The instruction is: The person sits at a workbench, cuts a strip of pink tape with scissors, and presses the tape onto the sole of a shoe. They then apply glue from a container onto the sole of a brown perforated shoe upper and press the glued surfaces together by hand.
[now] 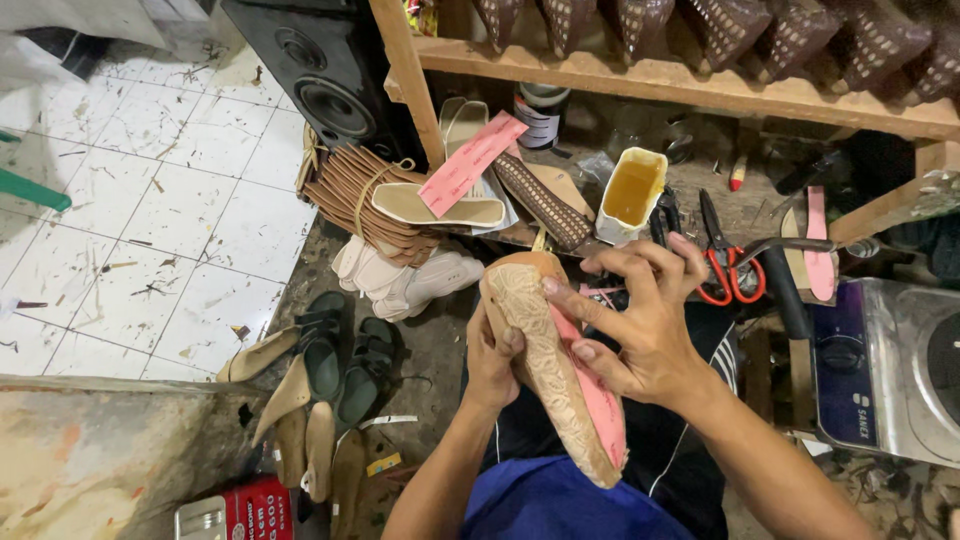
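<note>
One tan embossed shoe upper with a pink insole (560, 370) sits over the lap, long axis slanting, toe toward the shelf. The left hand (492, 360) grips its edge; the right hand (640, 325) presses fingers on the insole. Two red-handled scissors (722, 262) lie nearby, one red box (258, 510) lower left.

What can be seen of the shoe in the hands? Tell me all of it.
The shoe is an unfinished flat slipper: a tan upper with a raised lace-like pattern and a pink insole. It is held tilted, toe up and away, over the person's lap. The left hand grips it from beneath, thumb on the upper; the right hand presses fingers along the edge where upper meets insole.
</note>
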Motion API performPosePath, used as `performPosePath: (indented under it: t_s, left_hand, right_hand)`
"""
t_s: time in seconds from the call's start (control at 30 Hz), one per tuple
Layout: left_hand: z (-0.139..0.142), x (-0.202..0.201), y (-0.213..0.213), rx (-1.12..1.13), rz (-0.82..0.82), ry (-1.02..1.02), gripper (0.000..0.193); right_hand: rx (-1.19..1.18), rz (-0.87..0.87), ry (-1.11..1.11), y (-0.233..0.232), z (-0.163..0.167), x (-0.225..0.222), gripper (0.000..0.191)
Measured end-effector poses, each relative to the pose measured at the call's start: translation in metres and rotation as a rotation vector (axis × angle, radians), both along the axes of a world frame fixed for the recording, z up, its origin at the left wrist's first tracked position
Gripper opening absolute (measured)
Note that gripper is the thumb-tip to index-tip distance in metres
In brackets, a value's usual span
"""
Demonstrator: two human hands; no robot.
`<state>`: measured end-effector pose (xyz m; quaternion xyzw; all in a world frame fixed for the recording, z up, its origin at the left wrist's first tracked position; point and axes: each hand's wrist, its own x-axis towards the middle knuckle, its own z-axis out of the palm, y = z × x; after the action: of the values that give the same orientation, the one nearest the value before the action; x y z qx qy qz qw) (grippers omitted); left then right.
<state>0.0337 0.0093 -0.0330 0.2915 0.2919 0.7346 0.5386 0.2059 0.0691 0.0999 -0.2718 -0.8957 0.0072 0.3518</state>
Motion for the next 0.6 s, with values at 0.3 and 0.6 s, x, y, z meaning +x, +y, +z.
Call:
performPosePath:
  t_s: [0.3,0.6]
  left_hand:
    - [0.0043,-0.0052,-0.0025,-0.024,-0.104,-0.036,0.090]
    - [0.0094,-0.0065,-0.0034,-0.063,-0.175,-0.095,0.082]
  right_hand:
    - [-0.071,0.054,0.026,0.0012,0.0025,-0.0019,0.054]
    - [0.054,-0.017,-0.019,0.0029,0.0009,0.0018,0.055]
